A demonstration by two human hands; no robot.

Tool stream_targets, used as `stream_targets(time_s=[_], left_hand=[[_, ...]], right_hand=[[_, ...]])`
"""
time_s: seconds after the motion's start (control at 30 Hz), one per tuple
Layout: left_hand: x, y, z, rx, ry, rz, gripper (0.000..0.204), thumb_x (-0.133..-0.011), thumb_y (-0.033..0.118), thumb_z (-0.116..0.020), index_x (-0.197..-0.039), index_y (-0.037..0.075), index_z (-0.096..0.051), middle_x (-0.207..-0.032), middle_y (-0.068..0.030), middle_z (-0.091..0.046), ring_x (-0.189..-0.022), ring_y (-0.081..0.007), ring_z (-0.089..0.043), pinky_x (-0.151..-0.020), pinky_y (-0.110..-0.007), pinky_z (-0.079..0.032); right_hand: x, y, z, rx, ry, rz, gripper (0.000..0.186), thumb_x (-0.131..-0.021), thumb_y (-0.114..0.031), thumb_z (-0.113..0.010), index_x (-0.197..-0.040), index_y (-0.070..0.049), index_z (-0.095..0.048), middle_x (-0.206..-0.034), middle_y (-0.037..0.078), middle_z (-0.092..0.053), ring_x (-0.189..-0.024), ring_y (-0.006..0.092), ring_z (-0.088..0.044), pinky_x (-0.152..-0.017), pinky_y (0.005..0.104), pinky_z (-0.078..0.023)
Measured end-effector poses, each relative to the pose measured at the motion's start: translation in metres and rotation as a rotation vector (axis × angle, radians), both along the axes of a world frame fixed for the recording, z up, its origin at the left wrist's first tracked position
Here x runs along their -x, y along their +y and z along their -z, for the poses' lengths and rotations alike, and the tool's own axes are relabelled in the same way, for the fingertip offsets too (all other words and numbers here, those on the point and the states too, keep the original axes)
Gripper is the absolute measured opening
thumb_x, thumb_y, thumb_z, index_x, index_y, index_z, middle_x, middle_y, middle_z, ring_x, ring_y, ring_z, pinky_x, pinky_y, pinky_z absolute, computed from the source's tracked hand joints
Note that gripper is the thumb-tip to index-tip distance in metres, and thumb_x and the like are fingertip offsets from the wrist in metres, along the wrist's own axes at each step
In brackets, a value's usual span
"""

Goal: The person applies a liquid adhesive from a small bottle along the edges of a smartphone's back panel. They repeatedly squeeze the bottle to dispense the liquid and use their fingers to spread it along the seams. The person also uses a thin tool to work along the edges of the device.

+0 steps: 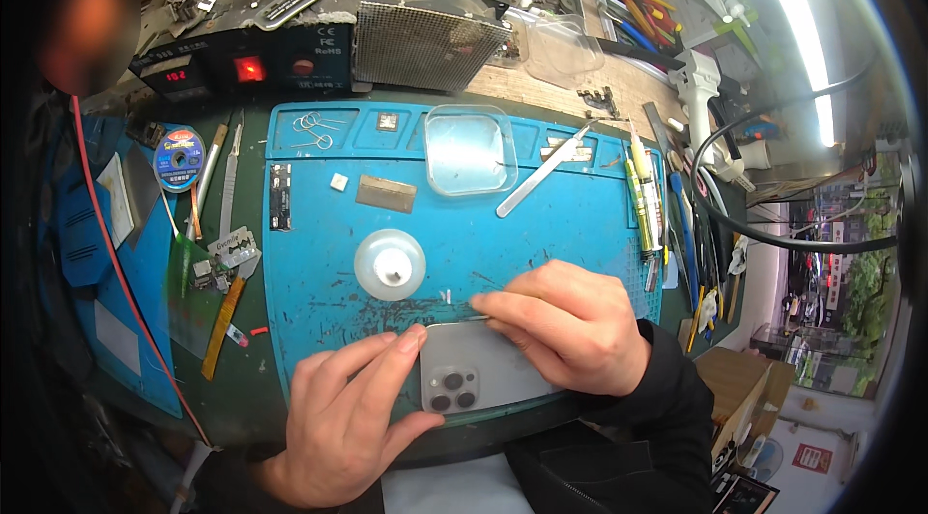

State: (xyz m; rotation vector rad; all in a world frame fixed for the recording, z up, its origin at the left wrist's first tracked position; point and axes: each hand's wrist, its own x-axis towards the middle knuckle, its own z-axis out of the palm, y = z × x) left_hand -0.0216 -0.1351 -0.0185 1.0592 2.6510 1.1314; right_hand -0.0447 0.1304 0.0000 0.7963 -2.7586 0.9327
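Observation:
A grey smartphone lies back up at the near edge of the blue work mat, its three-lens camera block toward the left. My left hand grips its left end, fingertips at the far corner and thumb at the near edge. Over the phone's far long edge, my right hand is closed in a pinch; what sits between its fingertips is too small to make out. Just beyond those fingertips lies a small pale sliver. A round translucent bottle stands past the phone, to the left.
The blue mat bears a clear plastic box, a scalpel-like tool and a metal blade. Syringes stand at the right. A solder wick spool lies left, near a red cable. A black powered unit stands behind.

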Motion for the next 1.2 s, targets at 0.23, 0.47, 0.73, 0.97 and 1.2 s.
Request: stream_targets(time_s=[0.23, 0.47, 0.73, 0.97, 1.2], left_hand=[[0.0006, -0.0002, -0.0006, 0.001, -0.007, 0.002, 0.089, -0.077, 0.028, -0.091, -0.147, -0.006, -0.049, -0.136, -0.0162, -0.072, -0.118, -0.0288, -0.064, -0.096, -0.04, -0.045], [0.0005, -0.001, -0.0005, 0.016, -0.004, 0.004, 0.089, -0.077, 0.03, -0.091, -0.147, -0.006, -0.048, -0.136, -0.0164, -0.072, -0.117, -0.0295, -0.064, -0.095, -0.04, -0.044], [-0.0008, -0.0013, 0.0008, 0.03, 0.008, 0.004, 0.09, -0.078, 0.032, -0.091, -0.148, -0.006, -0.047, -0.136, -0.0166, -0.072, -0.118, -0.0297, -0.064, -0.096, -0.041, -0.045], [-0.0012, -0.0017, 0.0004, 0.031, 0.01, 0.002, 0.09, -0.079, 0.033, -0.09, -0.148, -0.005, -0.047, -0.136, -0.0165, -0.072, -0.118, -0.0297, -0.064, -0.097, -0.041, -0.044], [-0.0018, -0.0016, 0.0016, 0.032, 0.005, -0.001, 0.091, -0.078, 0.033, -0.09, -0.148, -0.005, -0.047, -0.136, -0.0164, -0.072, -0.118, -0.0294, -0.064, -0.097, -0.041, -0.044]], right_hand=[[0.0019, -0.0007, 0.0079, 0.005, 0.017, -0.047, 0.021, -0.078, -0.004, -0.083, -0.095, -0.004, -0.07, -0.086, 0.006, -0.066, -0.069, 0.0243, -0.064, -0.06, 0.0349, -0.053], [0.0022, -0.0005, 0.0097, -0.016, 0.027, -0.056, 0.022, -0.078, -0.004, -0.084, -0.094, -0.003, -0.069, -0.085, 0.006, -0.064, -0.068, 0.0233, -0.061, -0.059, 0.0349, -0.052], [0.0029, -0.0001, 0.0108, -0.028, 0.047, -0.074, 0.022, -0.078, -0.004, -0.084, -0.094, -0.003, -0.068, -0.085, 0.006, -0.061, -0.067, 0.0219, -0.059, -0.058, 0.0339, -0.051], [0.0021, 0.0, 0.0113, -0.032, 0.058, -0.07, 0.022, -0.078, -0.004, -0.084, -0.094, -0.003, -0.068, -0.084, 0.006, -0.06, -0.067, 0.0212, -0.059, -0.058, 0.0332, -0.051], [0.0017, 0.0005, 0.0116, -0.044, 0.056, -0.07, 0.022, -0.078, -0.005, -0.083, -0.094, -0.003, -0.068, -0.084, 0.005, -0.059, -0.067, 0.0206, -0.058, -0.057, 0.0327, -0.051]])
